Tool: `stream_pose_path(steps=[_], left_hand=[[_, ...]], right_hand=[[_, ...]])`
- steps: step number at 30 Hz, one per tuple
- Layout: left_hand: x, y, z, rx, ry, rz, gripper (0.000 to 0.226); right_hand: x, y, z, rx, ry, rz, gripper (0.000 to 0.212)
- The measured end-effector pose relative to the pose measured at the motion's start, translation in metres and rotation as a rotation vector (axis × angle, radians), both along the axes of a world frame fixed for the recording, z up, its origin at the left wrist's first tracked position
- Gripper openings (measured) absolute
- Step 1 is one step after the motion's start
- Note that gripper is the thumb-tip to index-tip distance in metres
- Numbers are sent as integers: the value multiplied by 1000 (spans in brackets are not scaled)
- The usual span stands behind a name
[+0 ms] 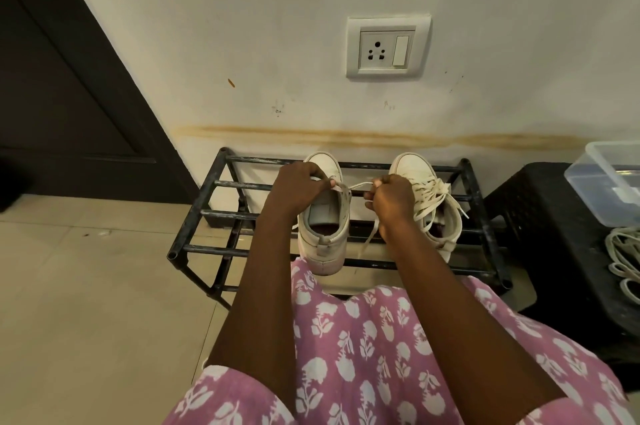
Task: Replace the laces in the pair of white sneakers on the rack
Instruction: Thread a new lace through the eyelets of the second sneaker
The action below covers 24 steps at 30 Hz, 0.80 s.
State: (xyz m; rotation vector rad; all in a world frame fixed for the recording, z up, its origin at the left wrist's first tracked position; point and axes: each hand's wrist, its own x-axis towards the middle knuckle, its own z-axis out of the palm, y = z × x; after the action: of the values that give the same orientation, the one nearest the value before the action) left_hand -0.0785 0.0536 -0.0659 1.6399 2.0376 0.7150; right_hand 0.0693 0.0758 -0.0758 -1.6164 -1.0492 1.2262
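Now both arms reach straight forward and down from a pink flowered dress (363, 355) to the black metal rack (207, 213) against the wall. The left hand (301, 187) is over the forepart of the left sneaker (322, 241), knuckles up, its grip a pinch of thumb and forefinger on a cream lace (358, 185). The right hand (391, 199) sits between the two shoes, fingers curled in, its grip clamped on the same lace, which runs taut from one hand to the other and trails down below the right wrist. The left sneaker stands on the top bars, toe to the wall, heel toward the person. The right sneaker (412, 165) stands just beside it, loosely laced, the ends spilling over its side. Off to the right a black stool (540, 217) carries a clear plastic box (609, 179); what lies in it I cannot tell. A bundle of pale laces (623, 251) lies on the stool beside the box, not inside it
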Motion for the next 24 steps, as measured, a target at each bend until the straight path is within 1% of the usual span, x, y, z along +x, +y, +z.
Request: stream_pose_path(steps=[2,3,6,9,10,12,14,15,17,18,19,20,22,24], left_hand=[[0,1,-2,-26,8,1,28],[0,2,-3,-42,5,1,29],[0,2,-5,-64,2,3,29],[0,2,-5,-66,9,4,28],[0,1,-5,-68,12,2,29],[0,1,-5,-74,17,-3,30],[0,1,-5,-77,23,-10,32],[0,1,-6,-78,26,-12,32],[0,1,-7,-83,27,-13,35],[0,1,-7,-86,26,-11,36],[0,1,-7,-88,22,-8,36],[1,1,-8,-86,19,-6,36],[1,1,-7,-81,21,-9,34],[0,1,-6,-75,23,-16,33]], right_hand=[[6,5,3,26,-58,-50,22],[10,8,6,35,-17,-89,23],[24,14,23,56,286,-233,32],[43,23,41,62,513,-346,31],[51,25,45,66,560,-369,31],[66,28,51,101,579,-419,33],[82,29,56,96,572,-473,34],[89,30,57,91,533,-500,33],[97,30,56,132,457,-560,31],[97,29,55,166,466,-601,30],[95,28,53,201,420,-621,31],[90,25,51,231,327,-611,31],[74,18,46,243,72,-462,24],[55,8,40,239,-62,-218,14]])
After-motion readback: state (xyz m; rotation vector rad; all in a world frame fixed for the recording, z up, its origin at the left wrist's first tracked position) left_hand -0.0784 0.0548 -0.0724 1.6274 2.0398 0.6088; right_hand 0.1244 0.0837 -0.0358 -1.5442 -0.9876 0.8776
